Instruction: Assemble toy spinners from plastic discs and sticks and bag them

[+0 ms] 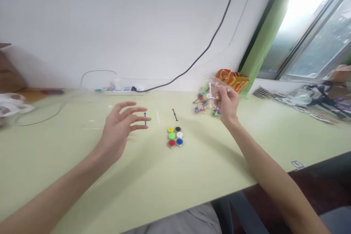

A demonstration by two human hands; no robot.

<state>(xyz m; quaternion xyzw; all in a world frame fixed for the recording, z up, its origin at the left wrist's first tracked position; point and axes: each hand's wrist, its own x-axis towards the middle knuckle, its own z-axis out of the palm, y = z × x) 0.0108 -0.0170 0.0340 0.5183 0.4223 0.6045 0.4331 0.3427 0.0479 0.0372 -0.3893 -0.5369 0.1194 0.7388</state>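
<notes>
My left hand (pixel 120 128) is open, fingers spread and curved above the table, beside a row of thin sticks: a blue stick (pixel 145 119), a green stick (pixel 150 117), a white stick (pixel 157 116), a yellow stick (pixel 167 116) and a black stick (pixel 175 114). Nearer the middle sit several round discs in two columns, among them a red disc (pixel 171 143) and a blue disc (pixel 179 142). My right hand (pixel 228 103) is closed in a pinch at a clear plastic bag (pixel 210 89) with small colourful parts (pixel 203 102); what its fingertips grip is blurred.
A red and yellow striped bag (pixel 231 79) stands behind my right hand. Along the wall lie a white power strip (pixel 123 91) and a black cable (pixel 197 58). White plastic (pixel 13 105) is at far left, piled items (pixel 309 98) at far right.
</notes>
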